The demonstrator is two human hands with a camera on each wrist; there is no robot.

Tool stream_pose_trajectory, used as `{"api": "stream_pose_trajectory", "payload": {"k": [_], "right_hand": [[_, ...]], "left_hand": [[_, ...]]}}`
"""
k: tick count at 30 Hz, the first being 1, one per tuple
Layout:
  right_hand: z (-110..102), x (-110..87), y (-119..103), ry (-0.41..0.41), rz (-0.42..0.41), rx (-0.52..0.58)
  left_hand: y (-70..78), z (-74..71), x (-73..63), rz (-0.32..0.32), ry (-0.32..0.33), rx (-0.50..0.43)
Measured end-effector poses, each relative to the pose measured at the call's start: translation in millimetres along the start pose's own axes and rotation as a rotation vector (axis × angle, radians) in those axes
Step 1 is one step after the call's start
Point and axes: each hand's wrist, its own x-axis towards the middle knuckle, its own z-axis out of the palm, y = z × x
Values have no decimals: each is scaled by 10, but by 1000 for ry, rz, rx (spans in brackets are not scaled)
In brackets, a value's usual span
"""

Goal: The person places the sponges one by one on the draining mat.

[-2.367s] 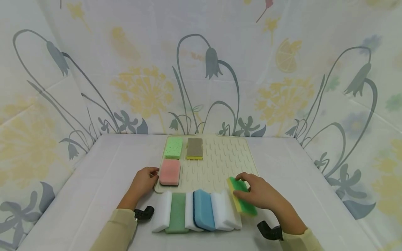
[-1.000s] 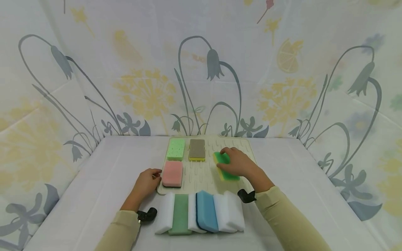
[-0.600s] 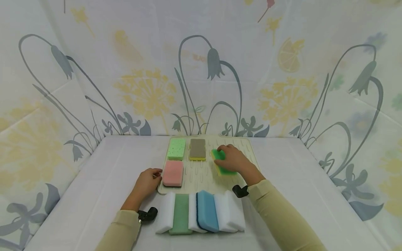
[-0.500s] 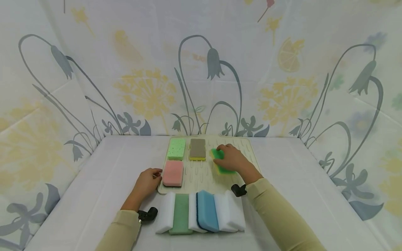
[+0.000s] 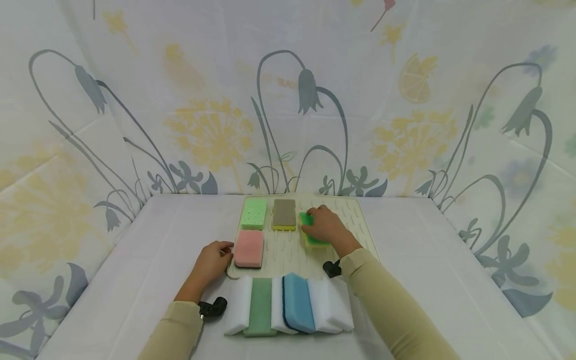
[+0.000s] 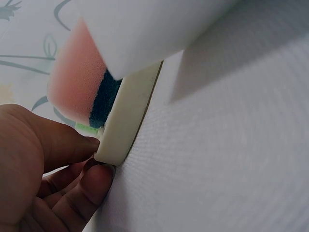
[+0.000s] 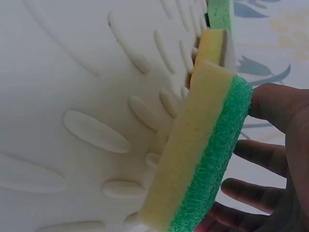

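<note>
My right hand [image 5: 326, 227] grips a yellow sponge with a green scouring side [image 5: 315, 244] over the right half of a cream ribbed mat [image 5: 281, 257]. In the right wrist view this sponge [image 7: 193, 150] is tilted, green side toward the fingers; whether it touches the mat is unclear. At the mat's left edge, my left hand [image 5: 211, 262] pinches the rim between thumb and finger, as the left wrist view shows at the mat's corner [image 6: 128, 118]. Beside it lies a pink sponge with a dark underside [image 5: 249, 247]. Behind are a light green sponge [image 5: 254, 214] and a grey-topped yellow sponge [image 5: 284, 214].
In front of the mat stands a row of sponges: white ones [image 5: 238, 305], a green one [image 5: 260, 307] and a blue one with a dark back [image 5: 299, 304]. A white cloth covers the table [image 5: 418, 260]; a flower-patterned curtain [image 5: 216, 75] hangs behind.
My right hand has carried the green and yellow sponge from beside the front row forward and left over the mat, near the grey-topped sponge. The left hand stays at the mat's edge.
</note>
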Motion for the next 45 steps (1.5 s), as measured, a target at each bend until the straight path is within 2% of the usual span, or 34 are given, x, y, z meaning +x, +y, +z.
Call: {"api": "stream_pose_trajectory", "payload": {"k": [8,23,28,45], "right_hand": [[24,96,-44,-14,23,-9],[59,220,-186,-13,-24,-33],[58,238,-182,-34,0,-29],[-2,331,-136,7,44,-3]], "left_hand": [[6,-22,-19,9,12,2],[-10,-44,-10,-3,9,-5],[-16,-34,-5,-7,4,-6],[10,-13,2,-17,2,-17]]}}
